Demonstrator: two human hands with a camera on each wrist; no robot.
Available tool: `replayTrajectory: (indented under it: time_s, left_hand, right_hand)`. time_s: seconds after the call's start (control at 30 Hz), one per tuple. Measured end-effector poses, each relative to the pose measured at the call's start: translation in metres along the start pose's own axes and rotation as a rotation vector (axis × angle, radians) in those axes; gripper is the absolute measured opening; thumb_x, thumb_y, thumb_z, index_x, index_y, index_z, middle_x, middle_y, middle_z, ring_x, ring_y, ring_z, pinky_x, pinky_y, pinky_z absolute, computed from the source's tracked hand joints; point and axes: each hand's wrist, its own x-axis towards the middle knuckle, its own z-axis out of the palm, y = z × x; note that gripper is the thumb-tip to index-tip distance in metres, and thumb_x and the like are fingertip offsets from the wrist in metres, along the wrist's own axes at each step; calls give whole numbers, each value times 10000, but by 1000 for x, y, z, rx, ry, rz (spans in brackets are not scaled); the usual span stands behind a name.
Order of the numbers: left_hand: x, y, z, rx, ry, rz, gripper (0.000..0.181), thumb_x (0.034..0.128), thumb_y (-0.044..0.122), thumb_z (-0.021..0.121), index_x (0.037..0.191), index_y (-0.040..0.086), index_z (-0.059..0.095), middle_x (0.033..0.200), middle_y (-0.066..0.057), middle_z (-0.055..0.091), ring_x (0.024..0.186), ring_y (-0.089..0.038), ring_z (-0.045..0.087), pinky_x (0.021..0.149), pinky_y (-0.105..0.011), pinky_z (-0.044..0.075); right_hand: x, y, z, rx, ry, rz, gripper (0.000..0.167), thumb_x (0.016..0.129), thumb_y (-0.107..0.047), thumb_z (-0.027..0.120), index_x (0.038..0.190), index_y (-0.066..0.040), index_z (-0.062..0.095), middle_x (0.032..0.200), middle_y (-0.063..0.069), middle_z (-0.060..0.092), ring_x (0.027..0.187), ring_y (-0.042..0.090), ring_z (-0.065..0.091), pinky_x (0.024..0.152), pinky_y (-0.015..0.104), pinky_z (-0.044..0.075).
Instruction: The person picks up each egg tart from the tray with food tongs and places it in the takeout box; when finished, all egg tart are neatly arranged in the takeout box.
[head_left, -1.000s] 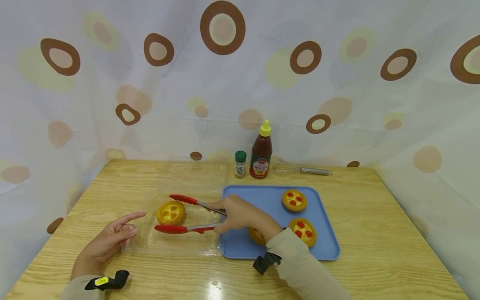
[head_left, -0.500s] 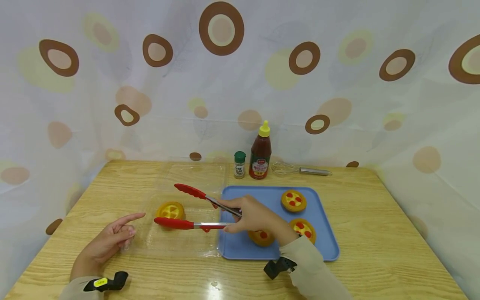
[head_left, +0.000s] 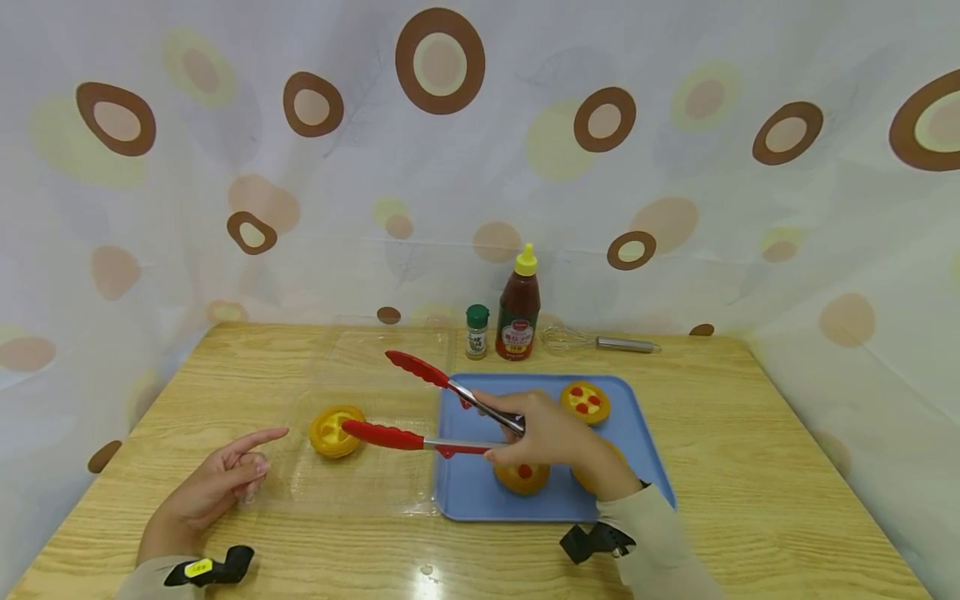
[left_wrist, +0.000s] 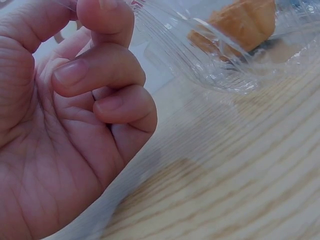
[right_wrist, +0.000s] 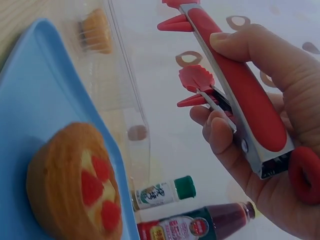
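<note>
My right hand [head_left: 543,429] grips red-and-silver tongs [head_left: 487,407] above the blue tray [head_left: 468,496]; the tongs' arms are spread with nothing between them. Beyond their lower red tip, a tart with yellow filling [head_left: 330,432] sits in the clear plastic container [head_left: 375,492], whose lid lies open behind it. At the container's left edge is my left hand [head_left: 213,492], index finger extended and the other fingers loosely curled; whether it touches the plastic I cannot tell. In the right wrist view, my thumb presses the red handle [right_wrist: 240,80], and a red-dotted tart [right_wrist: 75,182] rests on the tray.
Several red-dotted tarts are on the tray, one at its back right [head_left: 585,402], others partly behind my right hand and arm. Behind the tray stand a green-capped shaker [head_left: 477,333] and a sauce bottle [head_left: 519,317], with a whisk [head_left: 626,344] lying to their right.
My right hand has moved right and lifted the tongs away from the tart in the container, their arms spreading wider. The tart stays in the container, and my left hand has barely moved.
</note>
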Motion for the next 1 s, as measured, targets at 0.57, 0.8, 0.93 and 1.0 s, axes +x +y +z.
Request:
replayTrajectory:
  time_s: [0.57,0.8,0.93,1.0]
  left_hand:
    - [0,-1,-2,-23,-31,3,532,999,-65,309,1410,234,467,775,108,602,573,-230,227,495,-356,220]
    - [-1,-2,-3,-17,-30,7,537,999,-70,304,1414,233,460,774,110,601,576,-229,236,504,-361,220]
    - [0,-2,-2,-9,-25,13,539,996,-73,311,1413,232,461,775,110,600,579,-225,244,499,-358,225]
    - [0,-1,-2,-7,-22,12,539,995,-74,311,1412,234,463,775,111,599,581,-222,251,499,-357,229]
  right_hand:
    - [-56,20,-33,-113,140,25,714,779,-257,774,1390,-40,474,715,-38,503,586,75,445,492,224,392]
    - [-81,33,-47,-139,204,50,716,762,-249,797,1377,-43,493,665,-69,521,543,49,473,452,223,418]
    - [-94,43,-54,-155,249,22,680,760,-193,799,1356,-31,515,635,-94,493,507,31,439,439,217,395]
    - [-100,46,-58,-163,262,17,672,760,-177,799,1348,-15,519,630,-93,485,504,30,430,435,215,387]
